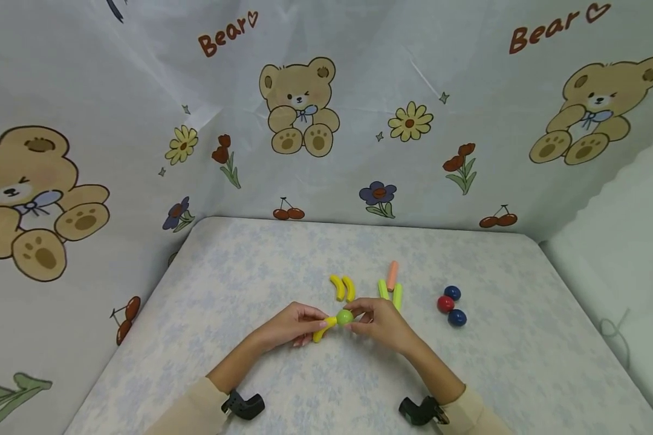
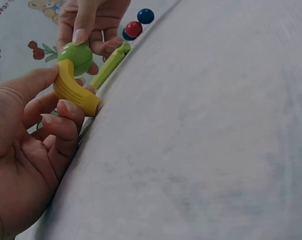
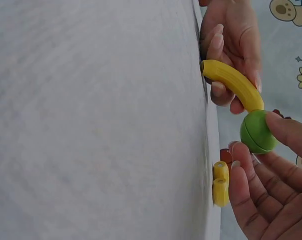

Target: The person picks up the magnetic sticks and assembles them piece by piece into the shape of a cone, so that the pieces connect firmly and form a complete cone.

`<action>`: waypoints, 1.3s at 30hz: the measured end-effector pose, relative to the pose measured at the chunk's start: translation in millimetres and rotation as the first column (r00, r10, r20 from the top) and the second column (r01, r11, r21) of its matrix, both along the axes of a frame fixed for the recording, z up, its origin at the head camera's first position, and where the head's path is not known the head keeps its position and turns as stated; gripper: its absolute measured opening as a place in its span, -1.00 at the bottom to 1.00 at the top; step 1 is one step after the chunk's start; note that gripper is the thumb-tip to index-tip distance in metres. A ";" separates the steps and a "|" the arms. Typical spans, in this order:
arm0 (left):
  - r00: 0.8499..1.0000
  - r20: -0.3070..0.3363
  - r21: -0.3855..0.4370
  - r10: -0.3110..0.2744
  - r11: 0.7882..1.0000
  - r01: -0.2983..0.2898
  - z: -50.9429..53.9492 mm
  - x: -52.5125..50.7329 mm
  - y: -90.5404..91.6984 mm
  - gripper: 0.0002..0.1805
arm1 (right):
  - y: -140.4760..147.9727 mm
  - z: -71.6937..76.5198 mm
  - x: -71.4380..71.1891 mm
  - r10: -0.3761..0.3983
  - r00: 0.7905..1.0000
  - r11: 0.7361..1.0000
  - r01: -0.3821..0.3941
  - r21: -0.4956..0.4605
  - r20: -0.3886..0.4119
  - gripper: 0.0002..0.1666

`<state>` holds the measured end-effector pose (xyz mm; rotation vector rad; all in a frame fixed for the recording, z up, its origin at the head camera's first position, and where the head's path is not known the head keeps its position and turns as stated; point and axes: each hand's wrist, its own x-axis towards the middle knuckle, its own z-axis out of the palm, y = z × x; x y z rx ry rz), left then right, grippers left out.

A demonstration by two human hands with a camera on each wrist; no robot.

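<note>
Between thumb and fingers, the left hand (image 1: pixel 292 327) pinches a curved yellow piece (image 2: pixel 74 90), with its free end pointing down and left in the head view. A green ball (image 3: pixel 257 132) is pinched by the right hand (image 1: pixel 382 323). The ball touches the upper end of the yellow piece (image 1: pixel 324 329) in all views. Both hands are low over the table, fingertips facing each other.
Two yellow curved pieces (image 1: pixel 342 288) lie beyond the hands. Right of them are light green sticks (image 1: pixel 397 296) and an orange stick (image 1: pixel 393 276). Farther right, a red ball (image 1: pixel 445 304) sits with two blue balls (image 1: pixel 457 318). A printed curtain (image 1: pixel 326 181) stands behind the table.
</note>
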<state>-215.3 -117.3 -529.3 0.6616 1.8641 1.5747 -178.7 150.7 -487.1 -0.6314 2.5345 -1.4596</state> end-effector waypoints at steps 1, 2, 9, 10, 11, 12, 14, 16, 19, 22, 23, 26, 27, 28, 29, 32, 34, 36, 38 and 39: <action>1.000 -0.013 -0.015 0.013 1.000 -0.014 -0.7 0.0 0.2 -0.68 | -0.1 -0.6 -0.7 0.003 1.000 1.000 -0.003 -0.004 0.004 -0.61; 0.999 -0.025 -0.026 0.023 0.999 -0.023 -1.0 0.1 0.5 -0.69 | -0.3 -1.0 -1.4 0.002 1.000 1.000 -0.002 -0.005 0.013 -0.62; 0.992 -0.125 -0.065 0.030 0.997 -0.039 2.7 2.2 0.6 -0.74 | -3.3 -5.1 -4.4 0.007 0.998 1.000 -0.007 -0.003 0.058 -0.63; 0.990 -0.140 -0.069 0.029 0.997 -0.039 3.6 2.5 0.6 -0.75 | -3.7 -5.4 -4.7 0.010 0.998 1.000 -0.010 0.001 0.060 -0.64; 0.988 -0.154 -0.074 0.026 0.997 -0.038 4.3 2.7 0.5 -0.77 | -4.1 -5.6 -4.8 0.014 0.998 1.000 -0.014 0.002 0.060 -0.64; 0.986 -0.166 -0.080 0.023 0.996 -0.037 4.8 2.8 0.5 -0.78 | -4.3 -5.8 -4.9 0.014 0.998 1.000 -0.015 0.007 0.063 -0.65; 0.982 -0.189 -0.089 0.021 0.995 -0.038 6.0 2.9 0.7 -0.79 | -4.6 -6.1 -4.9 0.015 0.998 1.000 -0.016 0.014 0.064 -0.67; 0.978 -0.209 -0.091 0.018 0.995 -0.038 7.1 2.8 0.9 -0.79 | -4.7 -6.2 -4.8 0.013 0.998 0.999 -0.015 0.029 0.059 -0.68; 0.976 -0.216 -0.101 0.003 0.995 -0.026 8.0 2.9 1.2 -0.78 | -5.0 -6.8 -4.6 0.015 0.998 0.999 -0.018 0.042 0.067 -0.69; 0.977 -0.209 -0.112 -0.028 0.994 0.004 7.3 3.1 0.8 -0.78 | -6.2 -8.2 -3.1 0.031 0.996 0.998 -0.035 0.049 0.084 -0.69; 0.978 -0.206 -0.115 -0.038 0.993 0.015 6.7 3.1 0.4 -0.79 | -6.6 -9.0 -2.4 0.036 0.995 0.998 -0.041 0.049 0.090 -0.69; 0.976 -0.209 -0.117 -0.055 0.993 0.031 4.9 2.7 -1.0 -0.81 | -8.2 -9.8 -0.3 0.052 0.994 0.997 -0.057 0.046 0.100 -0.68; 0.976 -0.212 -0.116 -0.055 0.993 0.031 4.4 2.7 -1.4 -0.82 | -8.6 -9.8 0.1 0.053 0.993 0.997 -0.058 0.048 0.101 -0.68; 0.975 -0.215 -0.114 -0.053 0.993 0.029 3.9 2.5 -1.9 -0.83 | -9.2 -9.7 0.0 0.055 0.993 0.997 -0.060 0.047 0.101 -0.68; 0.975 -0.218 -0.116 -0.051 0.993 0.027 3.9 2.3 -2.4 -0.83 | -9.9 -9.3 -0.2 0.056 0.993 0.997 -0.061 0.048 0.101 -0.68; 0.974 -0.223 -0.118 -0.042 0.993 0.016 3.4 1.8 -3.4 -0.81 | -11.8 -8.0 -1.1 0.062 0.993 0.996 -0.067 0.051 0.096 -0.70; 0.974 -0.224 -0.118 -0.034 0.993 0.008 3.0 1.5 -4.0 -0.82 | -13.1 -7.4 -1.9 0.066 0.994 0.996 -0.070 0.050 0.090 -0.70; 0.975 -0.221 -0.116 -0.025 0.993 0.000 2.3 1.1 -4.6 -0.83 | -14.4 -7.2 -2.7 0.067 0.994 0.996 -0.071 0.048 0.084 -0.71; 0.977 -0.213 -0.114 -0.018 0.993 -0.007 1.1 0.6 -4.8 -0.85 | -15.7 -7.2 -3.2 0.063 0.995 0.997 -0.067 0.045 0.082 -0.71; 0.978 -0.210 -0.114 -0.014 0.993 -0.010 0.5 0.2 -4.8 -0.86 | -16.3 -7.1 -3.4 0.060 0.995 0.997 -0.064 0.042 0.083 -0.70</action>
